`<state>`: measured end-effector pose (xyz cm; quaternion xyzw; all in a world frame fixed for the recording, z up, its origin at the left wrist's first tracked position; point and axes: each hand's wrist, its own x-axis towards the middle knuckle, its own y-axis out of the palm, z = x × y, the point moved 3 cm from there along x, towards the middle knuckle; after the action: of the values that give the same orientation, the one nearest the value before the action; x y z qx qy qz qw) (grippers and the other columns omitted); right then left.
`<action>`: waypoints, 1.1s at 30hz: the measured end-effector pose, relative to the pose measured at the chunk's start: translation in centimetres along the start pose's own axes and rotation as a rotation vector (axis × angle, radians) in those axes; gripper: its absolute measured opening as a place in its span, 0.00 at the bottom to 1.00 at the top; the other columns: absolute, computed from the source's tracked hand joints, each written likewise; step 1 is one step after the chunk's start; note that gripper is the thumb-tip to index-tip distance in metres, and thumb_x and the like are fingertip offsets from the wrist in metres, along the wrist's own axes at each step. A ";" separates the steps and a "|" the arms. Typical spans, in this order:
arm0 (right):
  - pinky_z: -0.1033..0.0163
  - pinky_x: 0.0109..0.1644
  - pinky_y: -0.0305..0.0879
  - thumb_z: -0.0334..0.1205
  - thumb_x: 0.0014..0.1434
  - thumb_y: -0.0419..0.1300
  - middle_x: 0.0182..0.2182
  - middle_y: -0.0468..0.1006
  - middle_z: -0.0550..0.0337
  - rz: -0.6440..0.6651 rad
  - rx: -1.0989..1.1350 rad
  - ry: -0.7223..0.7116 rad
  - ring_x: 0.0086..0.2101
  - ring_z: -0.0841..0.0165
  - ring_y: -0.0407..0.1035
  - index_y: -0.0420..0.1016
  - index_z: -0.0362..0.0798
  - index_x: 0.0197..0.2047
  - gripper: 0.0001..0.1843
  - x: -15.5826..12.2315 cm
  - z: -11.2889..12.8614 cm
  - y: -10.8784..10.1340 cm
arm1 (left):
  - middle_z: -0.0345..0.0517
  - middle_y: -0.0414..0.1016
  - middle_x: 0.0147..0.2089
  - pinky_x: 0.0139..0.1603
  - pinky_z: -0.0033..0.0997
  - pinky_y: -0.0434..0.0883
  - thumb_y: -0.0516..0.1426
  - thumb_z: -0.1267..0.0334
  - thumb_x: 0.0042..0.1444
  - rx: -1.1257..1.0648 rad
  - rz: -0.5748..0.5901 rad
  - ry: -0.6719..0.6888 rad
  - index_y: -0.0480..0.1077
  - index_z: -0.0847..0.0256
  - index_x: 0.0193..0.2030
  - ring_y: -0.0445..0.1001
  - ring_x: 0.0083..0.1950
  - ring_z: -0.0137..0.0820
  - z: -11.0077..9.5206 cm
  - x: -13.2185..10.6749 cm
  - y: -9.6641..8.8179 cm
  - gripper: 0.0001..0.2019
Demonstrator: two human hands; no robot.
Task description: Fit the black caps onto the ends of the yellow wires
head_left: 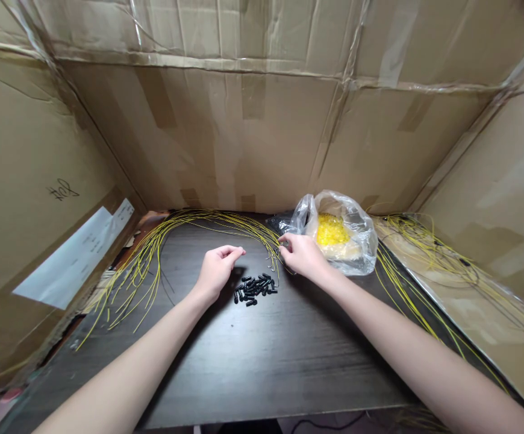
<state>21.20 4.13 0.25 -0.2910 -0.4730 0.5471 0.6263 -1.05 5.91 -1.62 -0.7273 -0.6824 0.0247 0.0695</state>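
Observation:
My left hand [220, 269] hovers over the table left of a small pile of black tubular caps [255, 289]. Its thumb and forefinger are pinched together, and whatever lies between them is too small to make out. At the ends of a bundle of yellow wires [217, 217], my right hand [302, 255] has its fingertips closed on a wire. The bundle arches across the back of the table, with loose ends fanned out at the left. Several wire ends near the right hand carry small metal hooks or terminals [271, 263].
Behind my right hand stands a clear plastic bag [365, 244] with small yellow pieces [332, 229] in it. A dark bag [284, 222] lies beside it. More yellow wires [406, 301] run along the right side. Cardboard walls [226, 132] enclose the dark table [244, 374].

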 end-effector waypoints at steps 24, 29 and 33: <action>0.52 0.52 0.57 0.46 0.60 0.60 0.44 0.72 0.53 -0.110 0.032 -0.132 0.49 0.57 0.62 0.75 0.49 0.33 0.10 -2.7 1.3 2.6 | 0.35 0.61 0.17 0.23 0.28 0.52 0.63 0.51 0.50 0.058 0.036 0.036 0.79 0.62 0.31 0.54 0.19 0.25 -0.1 0.0 0.1 0.15; 0.53 0.51 0.57 0.37 0.59 0.57 0.44 0.71 0.53 -0.108 0.031 -0.095 0.49 0.57 0.61 0.74 0.49 0.36 0.05 -2.6 1.2 3.1 | 0.36 0.62 0.18 0.24 0.28 0.53 0.63 0.51 0.50 0.081 0.038 0.049 0.79 0.62 0.31 0.56 0.20 0.25 -0.2 -0.1 0.1 0.15; 0.53 0.51 0.58 0.34 0.58 0.55 0.44 0.71 0.52 -0.112 0.032 -0.078 0.48 0.56 0.62 0.74 0.50 0.38 0.07 -2.6 1.1 3.3 | 0.36 0.63 0.18 0.24 0.28 0.54 0.63 0.51 0.50 0.086 0.038 0.043 0.79 0.62 0.31 0.57 0.20 0.25 -0.5 -0.2 0.1 0.15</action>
<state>18.98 2.24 -2.94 -0.2327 -0.5038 0.5296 0.6415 -0.87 5.69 -1.20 -0.7367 -0.6653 0.0397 0.1146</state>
